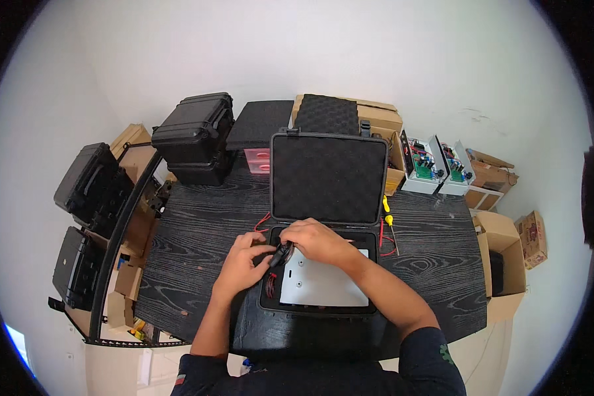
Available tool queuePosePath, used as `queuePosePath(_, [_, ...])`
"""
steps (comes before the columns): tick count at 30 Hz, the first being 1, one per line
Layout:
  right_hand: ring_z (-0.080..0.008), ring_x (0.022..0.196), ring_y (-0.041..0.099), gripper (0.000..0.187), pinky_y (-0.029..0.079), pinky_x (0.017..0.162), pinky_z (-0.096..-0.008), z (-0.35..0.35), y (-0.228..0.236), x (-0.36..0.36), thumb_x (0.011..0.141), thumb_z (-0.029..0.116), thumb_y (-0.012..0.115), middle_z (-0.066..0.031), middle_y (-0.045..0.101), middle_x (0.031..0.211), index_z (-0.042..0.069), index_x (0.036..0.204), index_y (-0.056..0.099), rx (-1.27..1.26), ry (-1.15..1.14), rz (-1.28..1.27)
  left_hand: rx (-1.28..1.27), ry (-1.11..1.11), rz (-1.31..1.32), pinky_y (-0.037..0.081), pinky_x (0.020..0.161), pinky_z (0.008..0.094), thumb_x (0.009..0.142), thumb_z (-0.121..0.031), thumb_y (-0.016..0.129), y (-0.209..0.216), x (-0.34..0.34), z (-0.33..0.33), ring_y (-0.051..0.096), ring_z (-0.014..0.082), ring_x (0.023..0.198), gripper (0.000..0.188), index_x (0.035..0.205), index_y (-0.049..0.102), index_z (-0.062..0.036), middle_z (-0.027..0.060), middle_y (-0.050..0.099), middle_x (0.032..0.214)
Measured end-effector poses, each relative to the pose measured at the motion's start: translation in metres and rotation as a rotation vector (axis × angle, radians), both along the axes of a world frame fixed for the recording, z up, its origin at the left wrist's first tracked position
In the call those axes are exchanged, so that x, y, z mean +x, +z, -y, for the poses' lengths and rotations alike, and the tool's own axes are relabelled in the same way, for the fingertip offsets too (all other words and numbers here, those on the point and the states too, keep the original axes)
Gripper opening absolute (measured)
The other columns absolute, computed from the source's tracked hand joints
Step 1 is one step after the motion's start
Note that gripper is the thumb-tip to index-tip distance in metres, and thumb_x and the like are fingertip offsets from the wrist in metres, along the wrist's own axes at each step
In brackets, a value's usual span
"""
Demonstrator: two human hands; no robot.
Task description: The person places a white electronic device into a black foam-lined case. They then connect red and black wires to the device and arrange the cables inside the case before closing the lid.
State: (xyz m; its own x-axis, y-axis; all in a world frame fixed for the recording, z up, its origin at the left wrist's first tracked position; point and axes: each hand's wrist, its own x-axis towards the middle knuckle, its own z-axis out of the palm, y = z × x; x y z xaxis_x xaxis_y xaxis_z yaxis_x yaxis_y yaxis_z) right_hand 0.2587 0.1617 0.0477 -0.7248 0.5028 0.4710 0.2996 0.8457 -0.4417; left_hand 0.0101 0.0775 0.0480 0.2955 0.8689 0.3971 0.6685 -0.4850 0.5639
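A black hard case (265, 305) lies in front of me with its foam-lined lid (329, 177) raised. Inside it sits a flat light-grey metal panel (323, 284), with small holes near its left side. Above the case's left part, a bundled black cable (281, 255) is pinched between both hands. My left hand (241, 264) has thumb and fingers closed on it from the left. From the right, my right hand (317, 241) grips its upper end, its forearm crossing over the panel. Red and black wires (271, 285) lie in the case left of the panel.
A yellow-handled screwdriver (390, 223) and red test leads (381, 234) lie right of the case on the dark wood-grain table (435, 257). Behind stand stacked black cases (195, 135), cardboard boxes (383, 117) and white enclosures with circuit boards (424, 165). A metal-framed shelf (119, 257) borders the left.
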Motion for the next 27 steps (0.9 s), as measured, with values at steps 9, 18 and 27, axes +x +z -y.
queuePosePath(9, [-0.0387,0.102,0.073,0.026,0.059,0.086,-0.0470,0.009,0.008,-0.010,0.086,-0.003,0.071,-0.0140,0.074,0.109,0.005,0.110,0.071,-0.084,-0.079,-0.140,0.038,-0.024,-0.133,0.045,0.112,0.0491,0.085,-0.009,0.076,0.006,0.001,0.000,0.057,0.0373,0.132,0.029,0.113,0.079,-0.0052,0.0178,0.064,0.135])
queuePosePath(18, [-0.0373,0.099,0.074,0.019,0.059,0.087,-0.0429,-0.001,-0.003,-0.019,0.087,0.001,0.077,-0.0148,0.076,0.102,0.000,0.106,0.071,-0.081,-0.026,-0.161,-0.081,-0.054,0.215,0.050,0.105,0.0454,0.092,-0.003,0.063,0.002,-0.001,-0.009,0.066,0.0381,0.118,0.035,0.126,0.066,0.0036,0.0207,0.070,0.120])
queuePosePath(27, [-0.0366,0.104,0.071,0.040,0.054,0.097,-0.0482,0.002,-0.009,-0.015,0.091,0.008,0.078,-0.0130,0.076,0.103,0.009,0.130,0.068,-0.119,-0.141,-0.011,0.008,-0.018,-0.081,0.052,0.094,0.0459,0.094,-0.019,0.075,0.021,0.024,-0.009,0.064,0.0375,0.108,0.034,0.119,0.071,0.0026,0.0170,0.070,0.114])
